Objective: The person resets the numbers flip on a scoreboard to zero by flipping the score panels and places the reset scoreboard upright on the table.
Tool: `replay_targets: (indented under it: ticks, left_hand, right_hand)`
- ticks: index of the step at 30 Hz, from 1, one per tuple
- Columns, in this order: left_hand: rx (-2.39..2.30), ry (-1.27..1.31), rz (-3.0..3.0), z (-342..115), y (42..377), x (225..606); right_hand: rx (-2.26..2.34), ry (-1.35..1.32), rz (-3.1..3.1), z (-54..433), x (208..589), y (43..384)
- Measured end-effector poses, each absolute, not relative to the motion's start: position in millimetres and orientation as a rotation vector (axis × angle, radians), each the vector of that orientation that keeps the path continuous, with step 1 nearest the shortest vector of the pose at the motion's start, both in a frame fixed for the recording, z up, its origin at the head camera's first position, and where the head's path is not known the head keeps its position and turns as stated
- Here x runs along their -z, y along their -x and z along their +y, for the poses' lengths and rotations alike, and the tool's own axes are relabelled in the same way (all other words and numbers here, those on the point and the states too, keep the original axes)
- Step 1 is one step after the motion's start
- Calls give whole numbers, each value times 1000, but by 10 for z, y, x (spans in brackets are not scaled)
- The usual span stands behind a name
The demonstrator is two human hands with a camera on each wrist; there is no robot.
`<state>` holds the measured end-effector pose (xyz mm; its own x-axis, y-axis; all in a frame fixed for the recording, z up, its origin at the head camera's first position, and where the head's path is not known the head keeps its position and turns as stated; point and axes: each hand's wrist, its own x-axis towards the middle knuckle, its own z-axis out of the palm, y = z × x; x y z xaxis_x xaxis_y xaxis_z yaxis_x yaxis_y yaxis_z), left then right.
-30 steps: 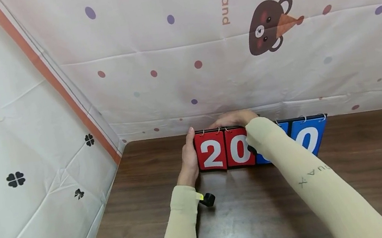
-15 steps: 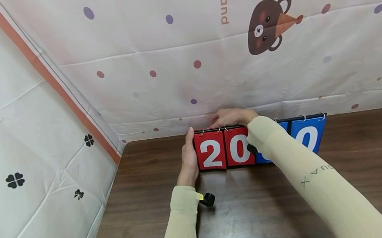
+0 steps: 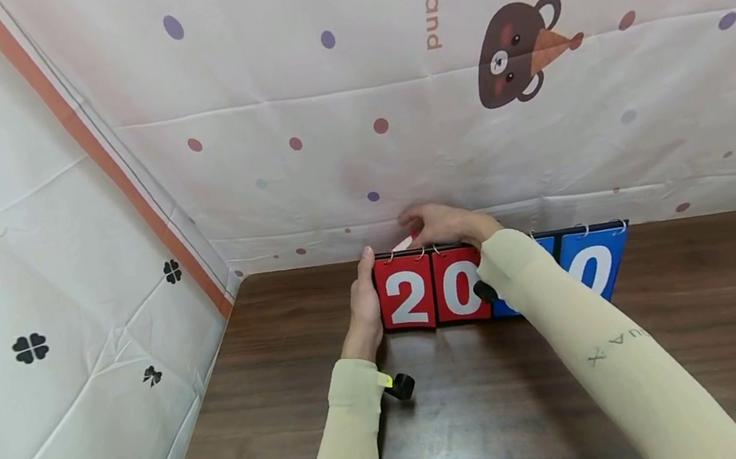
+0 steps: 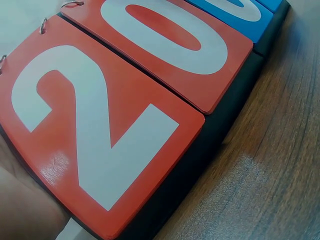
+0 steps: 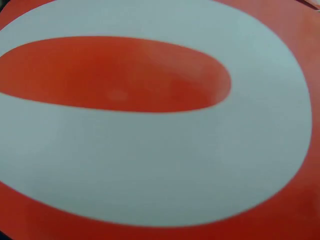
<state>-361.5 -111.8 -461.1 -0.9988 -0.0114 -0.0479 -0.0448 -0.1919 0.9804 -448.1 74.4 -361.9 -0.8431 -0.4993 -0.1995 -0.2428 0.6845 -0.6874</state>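
Observation:
A tabletop flip scoreboard (image 3: 466, 320) stands at the back of the table, its red cards on the left and blue cards on the right. The leftmost red card (image 3: 408, 292) reads 2, and the red card (image 3: 453, 280) beside it reads 0. My left hand (image 3: 364, 303) grips the board's left edge. Over the board's top, my right hand (image 3: 443, 223) holds a flipped-back score card (image 3: 404, 243), of which only a red and white sliver shows behind the rings. A blue 0 card (image 3: 592, 261) is at the right end; another blue card is mostly behind my right sleeve.
The brown wooden table (image 3: 286, 438) extends in front of the board and to both sides. Close behind stands a printed cloth wall (image 3: 302, 184) with dots and a bear, and another white cloth (image 3: 76, 408) hangs at the left.
My right hand has risen slightly behind the board's top edge, and a red and white card sliver has come into sight by its fingers. My left hand has stayed in place.

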Motion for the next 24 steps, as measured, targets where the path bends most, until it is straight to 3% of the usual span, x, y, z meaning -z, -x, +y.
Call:
replay_targets:
  ticks: [24]
  left_hand:
    - [-2418, 42, 1975, -1107, 3493, 4606]
  right_hand:
    - [1482, 918, 2872, 708, 3415, 4060]
